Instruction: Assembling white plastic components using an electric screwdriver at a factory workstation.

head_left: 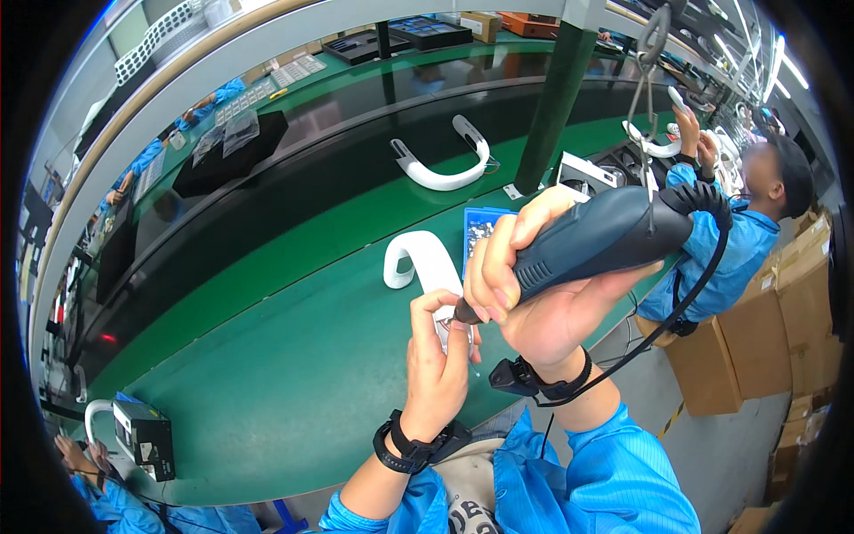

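My right hand [543,289] is wrapped round a dark electric screwdriver [596,238], its coiled cord curving down past my wrist. The driver's tip points down and left to the end of a white curved band-shaped housing [425,254]. That end is pinched in the fingers of my left hand [438,360], close beside the tip; the exact contact point is partly hidden by my fingers. The housing's far end curls over above the green table [294,383]. Just beyond my right fingers is a blue bin [485,216] of small metal parts, partly covered by my hand.
Another white U-shaped housing [449,181] lies on the line beyond the table. A green post [556,107] rises at its edge, and a metal hook [654,40] hangs overhead. A co-worker [752,205] sits at right near cardboard boxes [756,329]. A black device [142,438] stands far left.
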`<state>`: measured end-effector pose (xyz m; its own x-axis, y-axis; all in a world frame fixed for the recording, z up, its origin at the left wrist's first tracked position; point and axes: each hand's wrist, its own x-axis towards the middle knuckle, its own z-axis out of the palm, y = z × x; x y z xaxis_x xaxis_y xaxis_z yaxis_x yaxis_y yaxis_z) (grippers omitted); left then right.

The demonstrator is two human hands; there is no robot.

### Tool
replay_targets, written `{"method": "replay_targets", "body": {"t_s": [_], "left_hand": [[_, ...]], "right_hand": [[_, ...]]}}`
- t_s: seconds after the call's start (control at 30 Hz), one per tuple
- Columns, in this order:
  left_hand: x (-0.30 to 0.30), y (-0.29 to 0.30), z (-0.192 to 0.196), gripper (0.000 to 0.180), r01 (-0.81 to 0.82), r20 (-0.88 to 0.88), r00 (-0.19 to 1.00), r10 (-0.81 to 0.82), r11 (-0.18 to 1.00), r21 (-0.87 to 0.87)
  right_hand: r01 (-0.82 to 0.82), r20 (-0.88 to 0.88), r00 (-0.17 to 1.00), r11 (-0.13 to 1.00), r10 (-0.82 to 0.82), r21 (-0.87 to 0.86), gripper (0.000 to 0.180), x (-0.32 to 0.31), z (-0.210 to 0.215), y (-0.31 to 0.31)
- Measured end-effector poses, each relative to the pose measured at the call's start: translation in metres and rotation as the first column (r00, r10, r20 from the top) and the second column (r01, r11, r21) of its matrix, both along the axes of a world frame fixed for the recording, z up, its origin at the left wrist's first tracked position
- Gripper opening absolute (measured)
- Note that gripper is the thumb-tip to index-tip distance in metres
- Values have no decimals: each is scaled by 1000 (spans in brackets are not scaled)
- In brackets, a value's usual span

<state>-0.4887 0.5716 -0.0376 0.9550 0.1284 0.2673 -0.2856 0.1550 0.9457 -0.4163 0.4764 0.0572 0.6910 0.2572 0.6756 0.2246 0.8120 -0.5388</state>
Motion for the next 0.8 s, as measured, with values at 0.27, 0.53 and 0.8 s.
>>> {"method": "replay_targets", "body": {"t_s": [0.27,0.53,0.8], "left_hand": [[-2,-1,3,23,-133,58,990,128,985,106],[-2,-4,9,26,-186,91,980,177,977,101],[3,-3,5,35,-237,124,968,219,959,153]], "right_hand": [[46,-24,998,989,-49,-138,107,-9,4,5],[81,-50,993,907,-111,-414,111,-16,15,5],[61,-78,992,916,-100,-396,114,-12,14,7]]}}
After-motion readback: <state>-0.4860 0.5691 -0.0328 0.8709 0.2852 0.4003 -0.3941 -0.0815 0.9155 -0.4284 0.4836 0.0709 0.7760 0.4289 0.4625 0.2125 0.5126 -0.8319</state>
